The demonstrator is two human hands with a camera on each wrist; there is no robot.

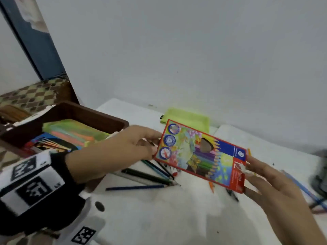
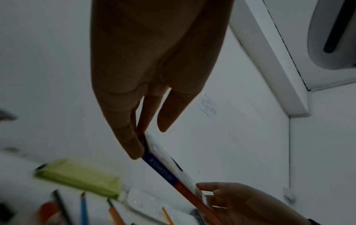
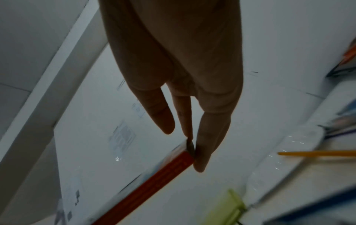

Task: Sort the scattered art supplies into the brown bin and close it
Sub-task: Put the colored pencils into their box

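Observation:
A colourful box of coloured pencils [image 1: 200,154] hangs tilted above the white table, held at both ends. My left hand [image 1: 155,145] pinches its left short end, and in the left wrist view that hand [image 2: 141,146] grips the box edge [image 2: 165,175]. My right hand [image 1: 247,170] holds the right end; its fingertips [image 3: 200,164] pinch the red corner of the box [image 3: 154,182]. The brown bin [image 1: 99,114] stands open at the left, with a green pack [image 1: 74,129] and other supplies inside. Several loose pencils [image 1: 152,175] lie on the table under the box.
A lime-green pouch [image 1: 187,118] lies at the back of the table by the wall. A blue pencil [image 1: 136,187] lies nearer me, and more pencils [image 1: 304,190] lie at the right beside a dark blurred object [image 1: 318,174]. A patterned surface [image 1: 35,94] is behind the bin.

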